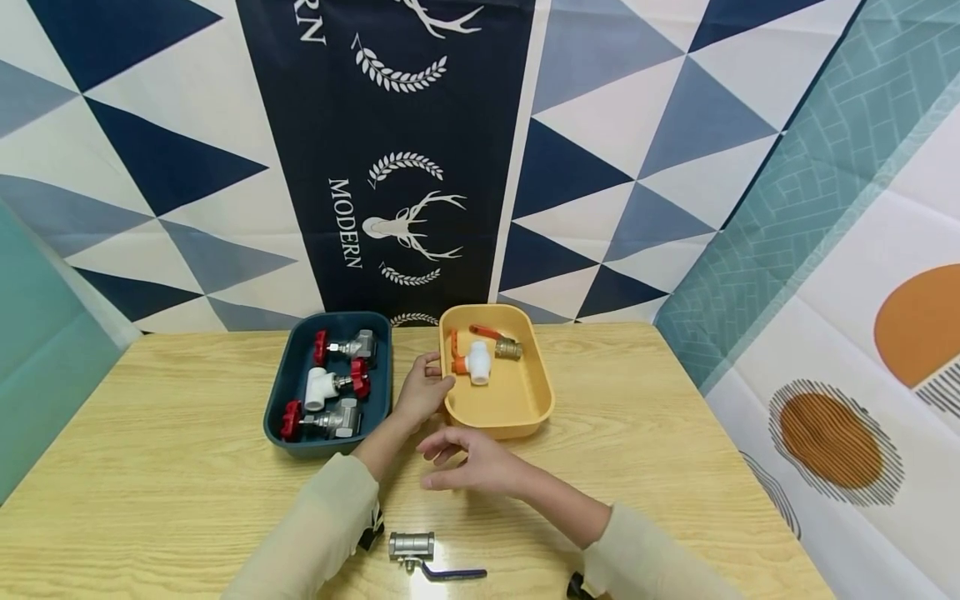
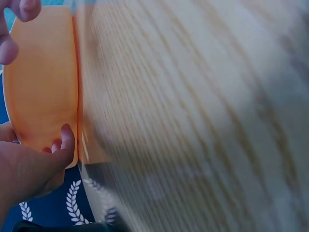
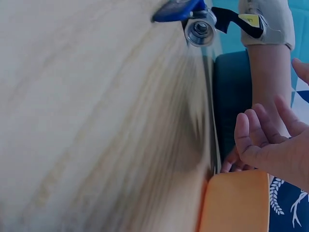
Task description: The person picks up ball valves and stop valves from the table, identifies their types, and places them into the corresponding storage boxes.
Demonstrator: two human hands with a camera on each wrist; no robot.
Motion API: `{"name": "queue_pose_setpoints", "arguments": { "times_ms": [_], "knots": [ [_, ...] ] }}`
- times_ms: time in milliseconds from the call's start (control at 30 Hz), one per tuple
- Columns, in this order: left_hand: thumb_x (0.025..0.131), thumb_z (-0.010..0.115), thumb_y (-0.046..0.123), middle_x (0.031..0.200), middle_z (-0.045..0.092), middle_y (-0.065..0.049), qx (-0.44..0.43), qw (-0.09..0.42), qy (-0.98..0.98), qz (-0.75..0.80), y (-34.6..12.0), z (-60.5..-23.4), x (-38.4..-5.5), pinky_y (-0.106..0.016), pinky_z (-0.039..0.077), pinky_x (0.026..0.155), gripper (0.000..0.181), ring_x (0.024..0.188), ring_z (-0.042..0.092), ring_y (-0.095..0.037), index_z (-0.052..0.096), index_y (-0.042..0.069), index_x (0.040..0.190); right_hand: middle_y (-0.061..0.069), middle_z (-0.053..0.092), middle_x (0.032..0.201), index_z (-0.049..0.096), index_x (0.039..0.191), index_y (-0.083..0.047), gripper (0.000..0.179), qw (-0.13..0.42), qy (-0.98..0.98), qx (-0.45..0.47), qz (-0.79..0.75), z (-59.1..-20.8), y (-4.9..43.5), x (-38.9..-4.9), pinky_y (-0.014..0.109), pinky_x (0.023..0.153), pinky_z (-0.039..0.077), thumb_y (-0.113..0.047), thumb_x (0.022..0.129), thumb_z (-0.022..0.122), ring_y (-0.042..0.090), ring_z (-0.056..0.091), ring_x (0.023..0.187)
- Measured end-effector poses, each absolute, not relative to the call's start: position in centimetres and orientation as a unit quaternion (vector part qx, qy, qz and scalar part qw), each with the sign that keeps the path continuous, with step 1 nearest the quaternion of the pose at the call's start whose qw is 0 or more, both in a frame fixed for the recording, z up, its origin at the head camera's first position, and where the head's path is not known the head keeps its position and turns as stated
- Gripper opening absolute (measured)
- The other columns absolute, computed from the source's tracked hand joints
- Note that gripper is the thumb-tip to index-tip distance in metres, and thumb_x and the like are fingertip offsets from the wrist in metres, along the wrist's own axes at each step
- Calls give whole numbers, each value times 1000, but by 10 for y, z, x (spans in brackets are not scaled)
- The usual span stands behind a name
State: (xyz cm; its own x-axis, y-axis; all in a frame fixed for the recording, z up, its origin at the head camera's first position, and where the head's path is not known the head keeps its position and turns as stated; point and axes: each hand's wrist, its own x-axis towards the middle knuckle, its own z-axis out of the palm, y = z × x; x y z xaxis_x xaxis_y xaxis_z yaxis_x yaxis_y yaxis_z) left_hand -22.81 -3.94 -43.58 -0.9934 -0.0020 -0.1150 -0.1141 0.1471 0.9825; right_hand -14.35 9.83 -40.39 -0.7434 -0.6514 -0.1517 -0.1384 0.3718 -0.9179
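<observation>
My left hand [image 1: 423, 390] is at the left side of a yellow plastic bin [image 1: 495, 421], holding its wall, thumb at the rim and fingers along the outside. In the left wrist view, the same hand [image 2: 34, 166] lies against the orange-looking bin wall [image 2: 43, 72]. Just in front of the bin, my right hand [image 1: 472, 462] hovers over the table, fingers loosely bent and nothing in them. A white plastic valve with an orange handle [image 1: 478, 363] and a brass ball valve with a red lever [image 1: 507, 347] lie inside the bin.
Left of the yellow bin stands a dark blue bin [image 1: 274, 417] holding several valves with red handwheels [image 1: 320, 348]. Near the table's front lies a metal ball valve with a blue lever [image 1: 412, 546]. Patterned cloth [image 1: 420, 125] hangs behind the wooden table [image 1: 150, 467].
</observation>
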Motion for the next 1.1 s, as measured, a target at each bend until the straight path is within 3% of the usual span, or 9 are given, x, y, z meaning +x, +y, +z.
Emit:
{"name": "queue_pose_setpoints", "arguments": {
  "times_ms": [500, 700, 1100],
  "knots": [
    [90, 57, 12, 120, 49, -17, -52, 45, 759, 648, -39, -434, -229, -27, 52, 74, 53, 111, 56, -29, 37, 8, 139, 13, 61, 113, 62, 115, -9, 36, 289, 774, -261, -499, -419, 90, -132, 22, 82, 48, -17, 81, 72, 22, 58, 101],
    [90, 57, 11, 119, 48, -17, -53, 51, 757, 649, -39, -435, -230, -26, 51, 72, 53, 109, 56, -29, 36, 9, 139, 9, 60, 113, 61, 116, -13, 36, 319, 761, -275, -492, -427, 89, -131, 21, 81, 47, -18, 82, 71, 16, 56, 100],
    [91, 56, 10, 119, 49, -17, -54, 57, 752, 655, -39, -433, -229, -27, 52, 71, 53, 110, 56, -29, 36, 10, 139, 3, 62, 113, 62, 114, -15, 38, 312, 777, -296, -460, -429, 86, -127, 21, 89, 45, -20, 79, 74, 8, 57, 100]
  ]
}}
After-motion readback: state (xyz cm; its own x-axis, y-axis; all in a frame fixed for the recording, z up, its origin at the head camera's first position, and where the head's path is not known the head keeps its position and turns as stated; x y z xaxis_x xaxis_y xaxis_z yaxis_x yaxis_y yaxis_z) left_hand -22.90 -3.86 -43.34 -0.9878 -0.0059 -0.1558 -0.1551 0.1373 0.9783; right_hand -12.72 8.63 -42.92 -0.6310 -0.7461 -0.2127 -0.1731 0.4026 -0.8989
